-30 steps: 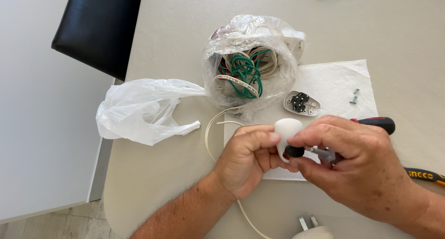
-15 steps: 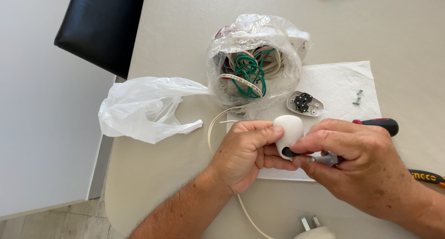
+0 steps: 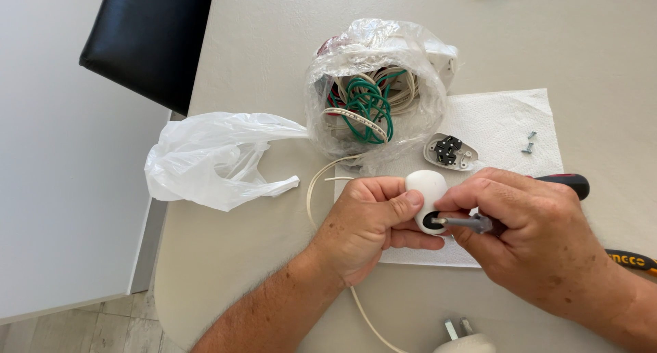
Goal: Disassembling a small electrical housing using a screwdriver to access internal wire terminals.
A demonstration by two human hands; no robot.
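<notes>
Head view: left hand (image 3: pixel 373 223) pinches the white plug housing (image 3: pixel 426 199) over the paper towel (image 3: pixel 499 120); right hand (image 3: pixel 540 243) grips the screwdriver (image 3: pixel 472 223), tip seemingly inside; light, rigid, smooth plastic, best held by its rounded sides.

Home dining spot: plain beige table (image 3: pixel 274 271), black padded chair (image 3: pixel 147 42), tiled floor (image 3: pixel 75 332), household plastic bags (image 3: pixel 212 158).
</notes>
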